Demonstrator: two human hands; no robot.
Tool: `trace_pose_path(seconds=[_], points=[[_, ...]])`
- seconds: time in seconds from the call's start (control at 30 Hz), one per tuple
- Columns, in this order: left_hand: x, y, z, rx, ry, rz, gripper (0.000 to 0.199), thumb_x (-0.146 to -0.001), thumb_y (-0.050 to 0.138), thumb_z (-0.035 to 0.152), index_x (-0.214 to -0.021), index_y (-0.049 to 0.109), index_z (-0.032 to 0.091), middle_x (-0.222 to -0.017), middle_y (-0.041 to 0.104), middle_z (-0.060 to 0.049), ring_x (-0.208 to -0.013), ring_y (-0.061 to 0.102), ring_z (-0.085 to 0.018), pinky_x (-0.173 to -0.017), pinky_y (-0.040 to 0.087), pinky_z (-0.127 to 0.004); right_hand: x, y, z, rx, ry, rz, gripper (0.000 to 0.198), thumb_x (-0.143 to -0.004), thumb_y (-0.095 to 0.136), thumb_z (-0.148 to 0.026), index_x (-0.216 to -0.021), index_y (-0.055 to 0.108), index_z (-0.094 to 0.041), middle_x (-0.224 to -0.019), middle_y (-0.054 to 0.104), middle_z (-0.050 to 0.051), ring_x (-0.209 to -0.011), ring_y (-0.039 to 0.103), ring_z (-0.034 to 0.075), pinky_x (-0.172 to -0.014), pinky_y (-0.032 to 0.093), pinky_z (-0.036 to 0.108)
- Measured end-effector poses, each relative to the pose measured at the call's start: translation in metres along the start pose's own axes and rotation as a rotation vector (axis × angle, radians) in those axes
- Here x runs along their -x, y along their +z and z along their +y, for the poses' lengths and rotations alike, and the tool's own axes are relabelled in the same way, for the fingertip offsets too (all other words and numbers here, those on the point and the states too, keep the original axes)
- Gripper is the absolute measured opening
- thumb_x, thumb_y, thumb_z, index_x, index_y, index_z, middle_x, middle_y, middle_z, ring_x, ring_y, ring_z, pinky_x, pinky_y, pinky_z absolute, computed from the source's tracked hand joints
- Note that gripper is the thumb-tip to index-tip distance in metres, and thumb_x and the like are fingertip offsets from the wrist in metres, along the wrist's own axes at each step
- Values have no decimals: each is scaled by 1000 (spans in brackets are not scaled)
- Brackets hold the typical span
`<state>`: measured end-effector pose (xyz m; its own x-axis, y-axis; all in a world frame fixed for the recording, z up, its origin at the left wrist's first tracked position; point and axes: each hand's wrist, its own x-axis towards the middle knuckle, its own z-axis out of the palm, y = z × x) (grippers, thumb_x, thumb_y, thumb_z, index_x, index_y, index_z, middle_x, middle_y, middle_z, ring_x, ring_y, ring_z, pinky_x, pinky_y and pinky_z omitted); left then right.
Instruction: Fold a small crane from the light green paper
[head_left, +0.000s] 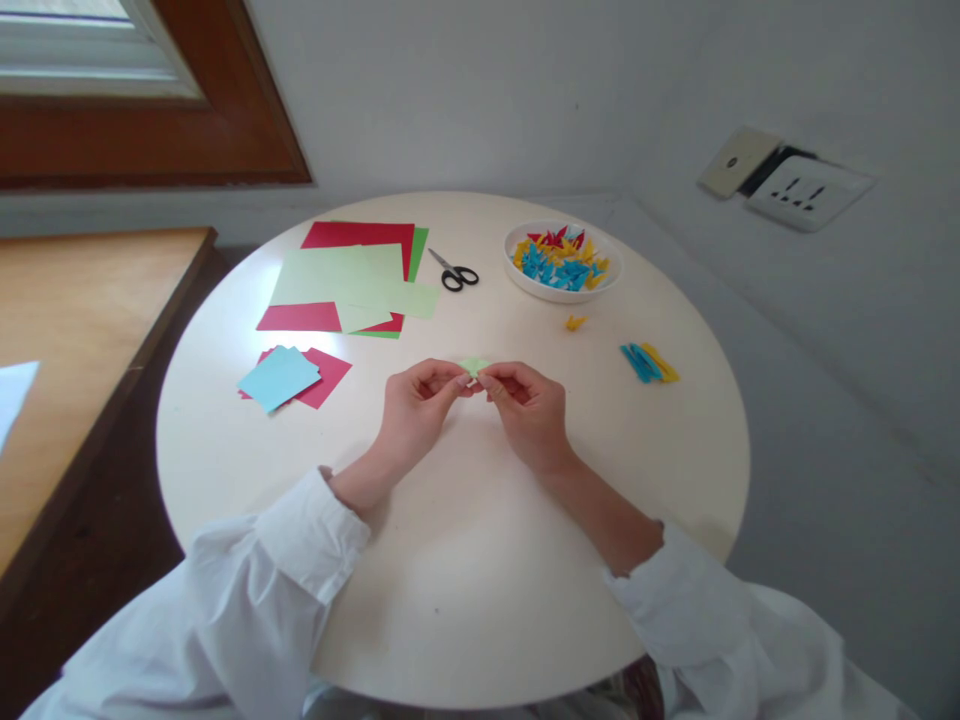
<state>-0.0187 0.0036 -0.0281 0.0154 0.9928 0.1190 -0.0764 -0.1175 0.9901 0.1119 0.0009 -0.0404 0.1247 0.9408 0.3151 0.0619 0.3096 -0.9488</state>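
Note:
Over the middle of the round white table [465, 570], a small piece of pale green paper [474, 367] is pinched between my two hands. My left hand [420, 400] grips it from the left with thumb and fingers. On the other side my right hand [529, 405] holds it the same way, the fingertips of both hands nearly meeting. Most of the paper is hidden behind the fingers, so its folds cannot be made out. Beyond the hands, a yellow folded paper crane [575, 323] lies by itself on the table.
A white bowl [562, 292] holds many red, yellow and blue paper cranes. Black-handled scissors [454, 275] lie beside stacked green and red sheets [337, 275]. Blue and red paper squares [279, 378] are at left, folded blue and yellow strips [649, 363] at right. A wall stands behind.

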Motion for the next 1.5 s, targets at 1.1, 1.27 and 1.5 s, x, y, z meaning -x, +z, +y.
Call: trace_pose_path(seconds=[1.1, 1.27, 1.5], points=[[1, -1, -2, -92, 25, 22, 11, -70, 68, 25, -67, 63, 15, -64, 67, -1, -62, 63, -14, -59, 49, -25, -1, 3, -2, -89, 111, 70, 14, -61, 71, -29, -61, 63, -17, -74, 67, 2, -58, 61, 11, -62, 55, 28], [1, 0, -1, -104, 22, 27, 11, -70, 67, 24, -66, 61, 15, -63, 66, -1, -61, 63, -13, -57, 48, -24, -1, 4, -1, -86, 121, 70, 16, -60, 72, -30, -63, 63, -17, -74, 68, 2, -56, 61, 11, -62, 55, 28], [0, 1, -1, -48, 21, 34, 17, -69, 69, 24, -62, 55, 16, -59, 63, 1, -59, 62, -12, -55, 47, -23, 0, 5, -2, -132, 113, 70, 10, -61, 70, -24, -62, 63, -17, -73, 67, 2, -55, 60, 10, -60, 55, 28]])
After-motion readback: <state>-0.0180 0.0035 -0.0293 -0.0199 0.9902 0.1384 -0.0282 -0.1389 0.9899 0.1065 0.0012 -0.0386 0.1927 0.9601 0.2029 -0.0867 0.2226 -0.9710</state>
